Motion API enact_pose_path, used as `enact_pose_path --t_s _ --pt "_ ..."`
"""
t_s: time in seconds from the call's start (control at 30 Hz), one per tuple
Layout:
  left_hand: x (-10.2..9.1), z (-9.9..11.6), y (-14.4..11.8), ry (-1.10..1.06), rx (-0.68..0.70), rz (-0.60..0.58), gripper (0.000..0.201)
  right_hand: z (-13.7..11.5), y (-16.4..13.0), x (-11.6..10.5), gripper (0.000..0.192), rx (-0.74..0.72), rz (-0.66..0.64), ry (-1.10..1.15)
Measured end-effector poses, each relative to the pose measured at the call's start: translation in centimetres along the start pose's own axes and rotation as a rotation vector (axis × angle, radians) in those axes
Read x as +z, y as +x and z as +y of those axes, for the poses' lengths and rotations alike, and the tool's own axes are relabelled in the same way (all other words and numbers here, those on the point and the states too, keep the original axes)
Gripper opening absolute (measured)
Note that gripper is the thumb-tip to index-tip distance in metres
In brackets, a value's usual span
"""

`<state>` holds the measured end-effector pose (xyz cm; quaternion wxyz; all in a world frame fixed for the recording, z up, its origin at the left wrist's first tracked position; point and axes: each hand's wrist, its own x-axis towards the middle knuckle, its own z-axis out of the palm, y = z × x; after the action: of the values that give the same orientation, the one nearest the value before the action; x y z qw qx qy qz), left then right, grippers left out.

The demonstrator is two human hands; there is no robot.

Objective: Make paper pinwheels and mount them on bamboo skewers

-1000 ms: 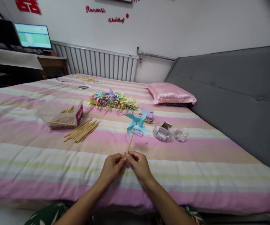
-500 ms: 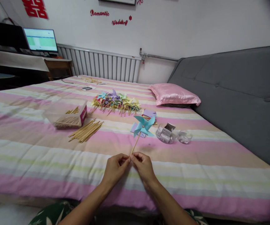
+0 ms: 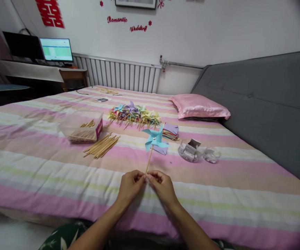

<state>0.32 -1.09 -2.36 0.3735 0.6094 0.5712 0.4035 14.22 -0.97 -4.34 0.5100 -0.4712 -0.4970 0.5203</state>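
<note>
A light blue paper pinwheel (image 3: 153,138) on a thin wooden stick stands up in front of me, tilted slightly right at its head. My left hand (image 3: 132,185) and my right hand (image 3: 162,186) meet at the lower end of the stick, both pinching it between thumb and fingers. Behind the pinwheel lies a lilac paper piece (image 3: 161,149), partly covered by the blades. Farther back is a stack of coloured paper sheets (image 3: 171,131). A heap of finished pinwheels (image 3: 135,114) in several colours rests beyond, sticks pointing toward me.
Left of centre, loose wooden sticks (image 3: 101,146) lie beside a clear plastic box (image 3: 69,132) holding more sticks. Two clear round containers (image 3: 188,152) sit at right. A pink pillow (image 3: 200,106) leans by the grey headboard (image 3: 269,97). Striped bedding (image 3: 61,184) covers the bed.
The pinwheel has turned more upright, its head swinging left and its blades rotating to another angle. Both hands stay on the stick. The camera view has shifted a little left.
</note>
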Motion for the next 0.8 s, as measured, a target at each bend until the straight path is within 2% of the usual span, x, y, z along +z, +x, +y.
enact_pose_path --t_s 0.27,0.33,0.43,0.53,0.6,0.7,0.8 --pt "-3.3 -0.4 2.0 0.040 -0.077 0.140 0.027 -0.1 0.5 0.0 0.029 0.086 0.003 0.010" --pt "-4.2 -0.4 2.4 0.043 -0.092 0.176 0.027 -0.5 0.9 0.3 0.027 0.126 -0.039 -0.011" --pt "-5.4 -0.6 2.9 0.031 -0.108 0.207 0.028 -1.7 1.9 0.9 0.022 0.146 -0.168 -0.099" --pt "-6.1 -0.9 3.4 0.013 -0.119 0.223 0.030 -3.1 3.5 2.0 0.018 0.064 -0.311 -0.195" --pt "-6.3 -1.0 3.7 0.005 -0.125 0.239 0.030 -3.7 5.0 3.0 0.018 0.004 -0.354 -0.214" --pt "-6.6 -1.0 4.1 -0.003 -0.133 0.267 0.030 -3.9 7.7 4.5 0.019 -0.098 -0.327 -0.223" --pt "-7.0 -1.2 4.5 -0.006 -0.149 0.289 0.031 -2.9 10.3 5.7 0.017 -0.151 -0.247 -0.223"
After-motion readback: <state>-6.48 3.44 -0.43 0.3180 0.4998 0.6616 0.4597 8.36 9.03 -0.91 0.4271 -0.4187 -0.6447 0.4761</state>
